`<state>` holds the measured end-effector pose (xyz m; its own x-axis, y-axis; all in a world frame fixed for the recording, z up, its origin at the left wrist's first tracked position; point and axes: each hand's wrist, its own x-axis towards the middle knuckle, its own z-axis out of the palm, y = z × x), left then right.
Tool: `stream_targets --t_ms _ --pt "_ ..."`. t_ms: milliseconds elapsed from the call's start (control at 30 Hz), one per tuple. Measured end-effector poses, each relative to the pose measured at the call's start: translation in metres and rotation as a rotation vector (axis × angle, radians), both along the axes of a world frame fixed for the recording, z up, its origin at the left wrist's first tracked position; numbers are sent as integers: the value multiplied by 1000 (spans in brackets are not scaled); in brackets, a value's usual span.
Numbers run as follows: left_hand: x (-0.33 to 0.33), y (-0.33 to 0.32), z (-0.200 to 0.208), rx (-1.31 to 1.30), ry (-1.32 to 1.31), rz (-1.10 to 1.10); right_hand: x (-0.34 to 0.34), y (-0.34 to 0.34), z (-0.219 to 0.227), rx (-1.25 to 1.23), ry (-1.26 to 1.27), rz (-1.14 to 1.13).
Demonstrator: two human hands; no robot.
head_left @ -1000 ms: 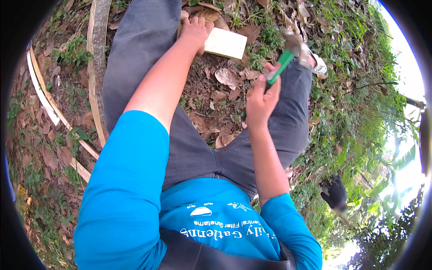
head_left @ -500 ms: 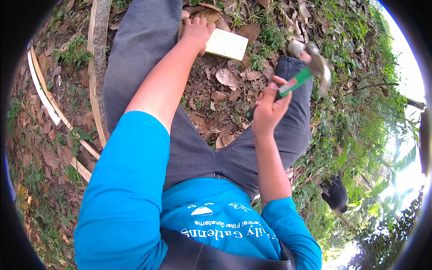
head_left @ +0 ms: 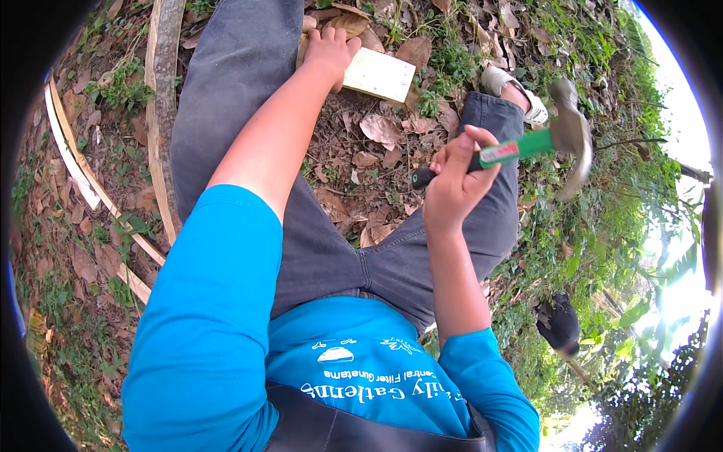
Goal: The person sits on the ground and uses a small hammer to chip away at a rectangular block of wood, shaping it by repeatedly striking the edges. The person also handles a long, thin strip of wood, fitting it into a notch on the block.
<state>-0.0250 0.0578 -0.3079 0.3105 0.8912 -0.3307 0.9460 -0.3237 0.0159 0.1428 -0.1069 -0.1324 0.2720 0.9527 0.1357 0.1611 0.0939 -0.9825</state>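
Observation:
My right hand [head_left: 461, 179] is closed around the handle of a claw hammer [head_left: 520, 146], green with a black grip. Its metal head points out to the right, held off the ground above my right lower leg. My left hand [head_left: 330, 56] grips the left end of a pale, rectangular wooden block [head_left: 382, 73], fingers bent over its far side. The block lies low among dry leaves between my legs, its right part bare of my hand. What lies under the left palm is hidden.
Long wooden strips [head_left: 160, 113] lie on the leafy ground at left, with a curved pale strip [head_left: 71, 154] farther out. My legs stretch forward in dark trousers [head_left: 233, 83], a pale shoe [head_left: 536, 110] at right. A dark object [head_left: 559, 324] I cannot identify is at right.
The hammer has swung rightward, its head now farther from the block and its handle lying flatter. My left hand and the block look unmoved.

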Motion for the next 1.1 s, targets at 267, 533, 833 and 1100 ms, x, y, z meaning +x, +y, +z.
stream_targets --t_ms 267,533,833,1100 --pt "11 1 6 21 -5 -17 54 -2 -128 -568 -512 76" --pt "1 -4 3 -1 18 -13 13 -3 -6 65 225 -17" --pt "6 -1 8 -18 -27 -38 34 3 -71 -522 73 -62" --pt "18 5 18 -7 -40 -81 52 -9 -131 -279 -264 -45"
